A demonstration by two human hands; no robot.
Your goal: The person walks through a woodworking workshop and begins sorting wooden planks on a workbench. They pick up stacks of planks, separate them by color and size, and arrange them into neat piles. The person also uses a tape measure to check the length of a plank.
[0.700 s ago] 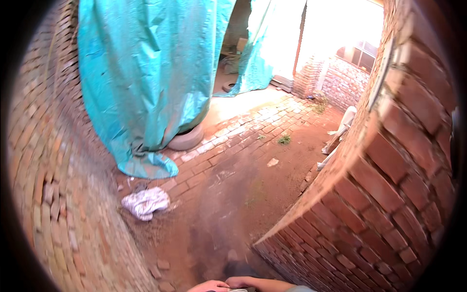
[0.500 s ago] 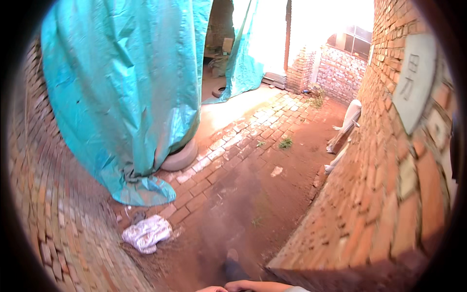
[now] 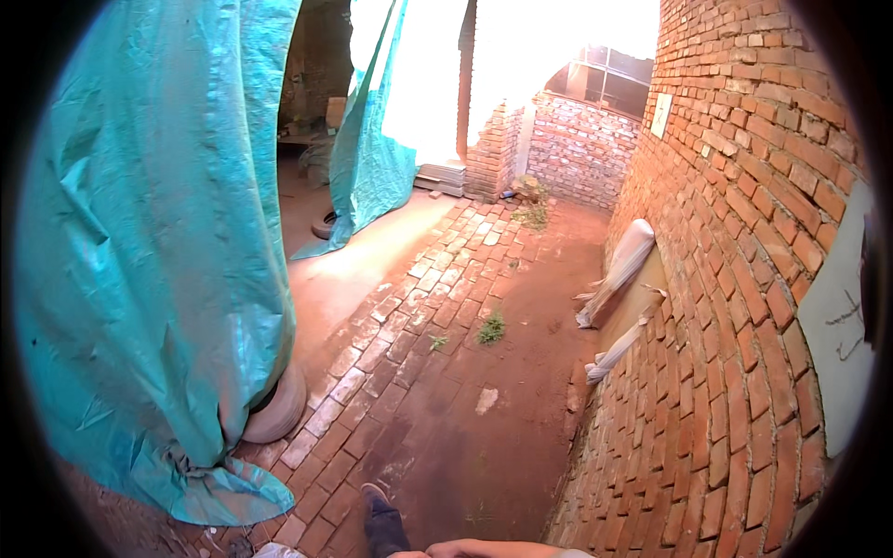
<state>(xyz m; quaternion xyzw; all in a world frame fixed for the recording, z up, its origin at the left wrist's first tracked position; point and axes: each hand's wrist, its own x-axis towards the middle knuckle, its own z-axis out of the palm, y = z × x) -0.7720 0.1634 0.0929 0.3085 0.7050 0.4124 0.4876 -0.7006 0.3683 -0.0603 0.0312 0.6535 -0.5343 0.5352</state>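
Note:
At the lower edge my right hand [image 3: 446,549] shows with its forearm coming in from the right. Beside it only a sliver of my left hand [image 3: 407,555] is visible. The two hands are close together in front of my body, and their fingers are cut off by the edge, so I cannot make out whether anything is in them. One of my legs, in dark trousers with a brownish shoe [image 3: 374,491], is stretched forward on the dirt ground just ahead of the hands.
A large turquoise tarp [image 3: 158,251] hangs at the left, with a tyre [image 3: 282,409] at its foot. A brick wall [image 3: 716,279] runs along the right, with white wrapped rolls [image 3: 619,265] leaning on it. Brick paving [image 3: 372,353] and a weed tuft [image 3: 490,327] lie ahead.
I have moved forward along the passage; the tarp, tyre and wrapped rolls appear nearer. The white sack at the lower left has nearly left the view. My hands stay together at the lower edge.

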